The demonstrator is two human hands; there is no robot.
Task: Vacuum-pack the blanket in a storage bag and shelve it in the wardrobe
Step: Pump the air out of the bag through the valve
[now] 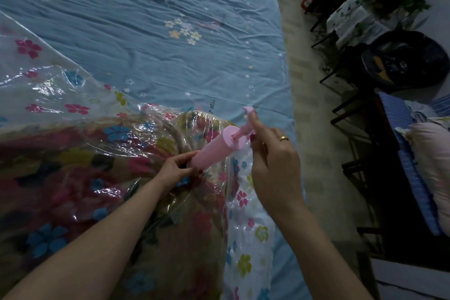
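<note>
A clear storage bag (48, 85) printed with coloured flowers lies on the bed, and the brownish patterned blanket (80, 178) fills its near part. A pink hand pump (215, 148) stands tilted on the bag over the blanket. My left hand (175, 168) grips the pump's lower end where it meets the bag. My right hand (270, 151) holds the pump's pink T-handle (248, 114), which is pulled a short way out of the barrel. The valve under the pump is hidden by my left hand.
The bed has a wrinkled blue sheet (146, 31) with small flowers and stars. To the right run a strip of floor, a dark chair with striped bedding (418, 178), a black bin (404, 61) and a plant on a small table (379, 2).
</note>
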